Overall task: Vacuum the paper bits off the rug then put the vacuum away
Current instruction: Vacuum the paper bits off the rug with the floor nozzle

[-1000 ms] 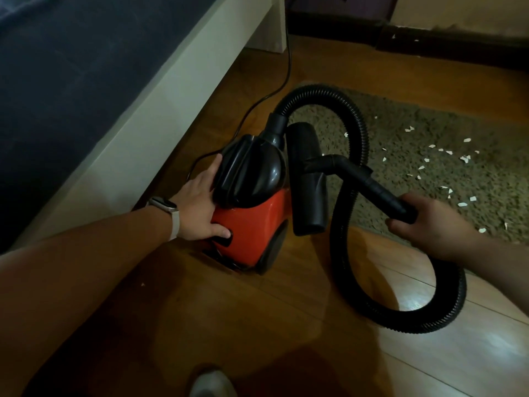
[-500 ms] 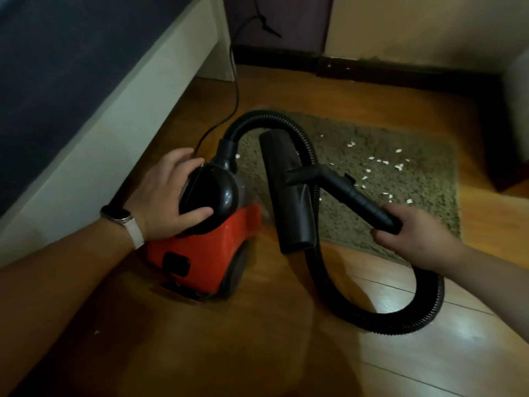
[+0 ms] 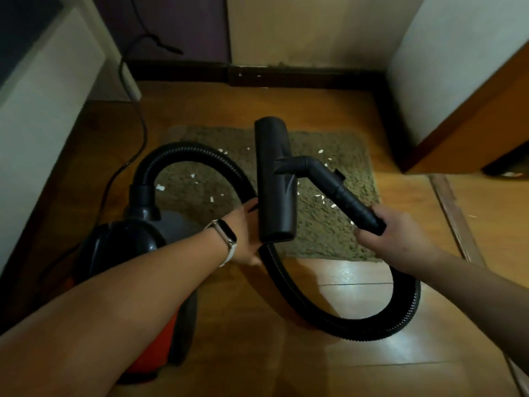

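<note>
A red and black canister vacuum (image 3: 134, 247) stands on the wood floor at the left, partly hidden by my left forearm. Its ribbed black hose (image 3: 343, 322) arches up from the body and loops round the front. My right hand (image 3: 392, 233) is shut on the hose's rigid wand (image 3: 340, 190), holding the wide black floor nozzle (image 3: 274, 179) in the air over the rug. My left hand (image 3: 243, 233) reaches behind the nozzle and grips the hose there. The small olive shag rug (image 3: 349, 224) carries several white paper bits (image 3: 160, 187).
A white bed frame (image 3: 43, 133) runs along the left. The black power cord (image 3: 137, 116) trails up the back wall. Dark baseboard (image 3: 286, 78) closes the far side. A white and wood cabinet (image 3: 463, 90) stands at the right.
My left hand left the vacuum's top and moved right to the hose by the nozzle. The nozzle rose and shifted right over the rug. The view tilted up and right.
</note>
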Motion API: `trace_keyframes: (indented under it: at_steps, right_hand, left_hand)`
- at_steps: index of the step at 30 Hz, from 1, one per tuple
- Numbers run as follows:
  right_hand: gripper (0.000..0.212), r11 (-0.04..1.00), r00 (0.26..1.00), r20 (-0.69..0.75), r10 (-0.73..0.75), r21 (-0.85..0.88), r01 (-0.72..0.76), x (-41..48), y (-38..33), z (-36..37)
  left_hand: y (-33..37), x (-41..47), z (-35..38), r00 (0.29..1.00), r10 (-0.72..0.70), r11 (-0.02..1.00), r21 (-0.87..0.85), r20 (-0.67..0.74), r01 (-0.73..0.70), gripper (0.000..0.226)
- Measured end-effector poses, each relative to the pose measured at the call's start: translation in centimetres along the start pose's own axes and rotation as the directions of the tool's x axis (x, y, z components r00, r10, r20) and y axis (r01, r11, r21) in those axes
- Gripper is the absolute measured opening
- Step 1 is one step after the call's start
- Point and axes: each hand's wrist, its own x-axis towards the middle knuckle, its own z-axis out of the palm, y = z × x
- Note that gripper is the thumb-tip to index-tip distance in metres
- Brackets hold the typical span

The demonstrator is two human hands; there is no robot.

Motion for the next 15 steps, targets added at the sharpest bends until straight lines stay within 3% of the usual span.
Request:
trace_keyframes:
  at_steps: [4, 7, 10, 15]
  right_hand:
    - [0.016, 0.996, 0.997, -0.042, 0.069, -0.059, -0.071, -0.1, -0.9, -1.4]
    - [0.016, 0.986, 0.993, -0.053, 0.104, -0.124, -0.11, -0.1, -2.7, -3.2]
    - [0.014, 0.972, 0.993, -0.037, 0.112, -0.203, -0.117, 0.5, -5.4, -5.2]
    - [0.016, 0.938, 0.998, 0.054, -0.032, -0.343, 0.049, 6.2, -11.0, -6.3]
  left_hand:
    - [-1.3, 2.6, -0.1, 0.996, -0.03, 0.982, 0.189, 0.084, 0.014, 0.053]
    - [-3.6, 1.8, -0.3, 0.999, -0.04, 0.968, 0.249, -0.025, 0.045, 0.05]
    - [-7.0, -0.4, -0.8, 0.985, -0.106, 0.976, 0.177, -0.136, 0.129, 0.061]
    - [-10.2, -2.9, 1.1, 0.991, -0.094, 0.995, 0.022, -0.096, 0.096, 0.064]
